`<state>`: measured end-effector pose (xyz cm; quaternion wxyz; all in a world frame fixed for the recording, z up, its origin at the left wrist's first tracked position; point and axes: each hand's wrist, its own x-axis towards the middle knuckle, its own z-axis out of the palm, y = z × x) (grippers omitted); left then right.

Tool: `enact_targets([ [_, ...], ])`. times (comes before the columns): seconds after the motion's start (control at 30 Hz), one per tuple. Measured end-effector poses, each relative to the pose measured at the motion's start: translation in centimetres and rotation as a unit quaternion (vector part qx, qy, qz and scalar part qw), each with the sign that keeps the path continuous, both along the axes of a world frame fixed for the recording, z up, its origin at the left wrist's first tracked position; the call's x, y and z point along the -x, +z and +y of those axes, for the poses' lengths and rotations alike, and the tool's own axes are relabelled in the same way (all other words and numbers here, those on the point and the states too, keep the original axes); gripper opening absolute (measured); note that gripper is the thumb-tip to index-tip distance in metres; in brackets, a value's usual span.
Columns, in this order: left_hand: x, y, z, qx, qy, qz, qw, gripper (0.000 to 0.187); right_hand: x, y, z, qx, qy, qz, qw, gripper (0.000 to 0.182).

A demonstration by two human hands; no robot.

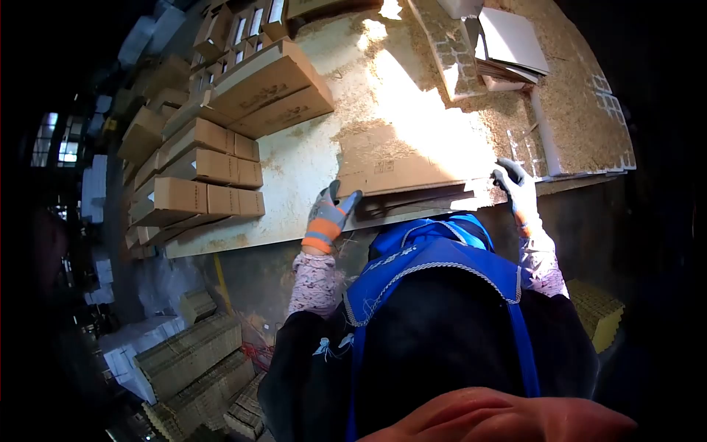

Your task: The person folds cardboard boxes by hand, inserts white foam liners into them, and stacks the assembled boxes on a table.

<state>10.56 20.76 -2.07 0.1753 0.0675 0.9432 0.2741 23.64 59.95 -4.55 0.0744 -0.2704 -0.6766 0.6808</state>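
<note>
A flattened cardboard box (398,163) with small printed symbols lies along the front of the table, right before my body. At its left end, my left hand (329,215), in a grey and orange work glove, is closed with thumb and fingers on the edge. My right hand (517,190), in a similar glove, has its fingers curled at the right end of the same box. Strong sunlight washes out that end, so the exact contact there is hard to see. Beneath the near edge of the box is a dark gap with more cardboard layers (412,205).
Closed brown boxes (272,92) stand in rows on the left of the table (294,155). On the right, a white sheet (512,40) tops a small stack beside dusty, debris-covered blocks (582,110). Bundled stacks (188,357) sit on the floor at lower left.
</note>
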Motion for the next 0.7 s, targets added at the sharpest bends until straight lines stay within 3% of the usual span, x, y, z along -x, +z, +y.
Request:
enact_targets([
  [0.03,0.5,1.3,0.0,-0.023,0.012,0.031,0.999,0.062,1.5,1.5,0.5,0.044,-0.046,0.024,0.998,0.034],
  [0.1,2.0,3.5,1.0,0.034,0.000,0.023,0.999,0.050,4.7,0.8,1.4,-0.050,-0.071,0.135,0.987,0.028],
  [0.13,2.4,2.4,1.1,0.056,-0.006,0.097,0.994,0.044,6.5,-0.2,1.8,-0.120,-0.079,0.131,0.981,0.026],
  [0.17,3.1,1.0,1.0,-0.002,-0.008,0.153,0.988,0.046,7.6,-0.9,1.7,-0.186,-0.089,0.127,0.970,0.024],
  [0.2,3.8,0.4,0.8,-0.072,0.014,0.081,0.994,0.046,8.2,0.7,0.0,-0.042,-0.105,0.142,0.983,0.025],
  [0.23,4.3,1.0,1.0,-0.144,0.034,0.010,0.989,0.046,8.8,0.7,-0.7,0.012,-0.087,0.130,0.988,0.027],
  [0.27,4.5,1.5,1.2,-0.144,0.037,0.015,0.989,0.046,8.9,1.1,-0.8,-0.017,-0.047,0.138,0.989,0.028],
  [0.33,4.5,2.9,1.6,0.030,0.085,0.021,0.996,0.047,8.7,1.8,-0.7,-0.020,0.046,0.154,0.987,0.028],
  [0.37,4.2,4.1,2.2,0.029,0.094,0.024,0.995,0.047,9.0,1.8,-0.3,-0.019,0.092,0.170,0.981,0.040],
  [0.43,3.5,5.9,4.2,0.290,-0.062,0.141,0.945,0.049,9.8,1.4,-0.4,0.053,0.145,0.185,0.971,0.050],
  [0.47,3.5,5.8,4.7,0.328,-0.112,0.143,0.927,0.051,10.0,2.8,-1.3,-0.020,0.157,0.190,0.969,0.060],
  [0.5,3.6,5.7,5.5,0.316,-0.138,0.125,0.930,0.046,10.5,1.9,-1.7,0.058,0.181,0.176,0.966,0.082],
  [0.57,4.4,4.1,6.8,0.335,-0.252,0.048,0.907,0.051,11.7,0.5,-1.4,-0.160,0.207,0.198,0.945,0.108],
  [0.6,4.9,3.8,7.6,0.332,-0.246,0.047,0.910,0.051,12.7,-0.4,-1.5,-0.204,0.173,0.200,0.943,0.124],
  [0.63,5.4,5.0,8.6,0.348,-0.286,-0.017,0.893,0.055,13.0,1.1,-2.2,-0.285,0.104,0.297,0.906,0.111],
  [0.7,5.9,3.8,8.2,0.362,-0.325,-0.080,0.870,0.062,13.1,3.6,-1.5,-0.516,0.141,0.329,0.778,0.085],
])
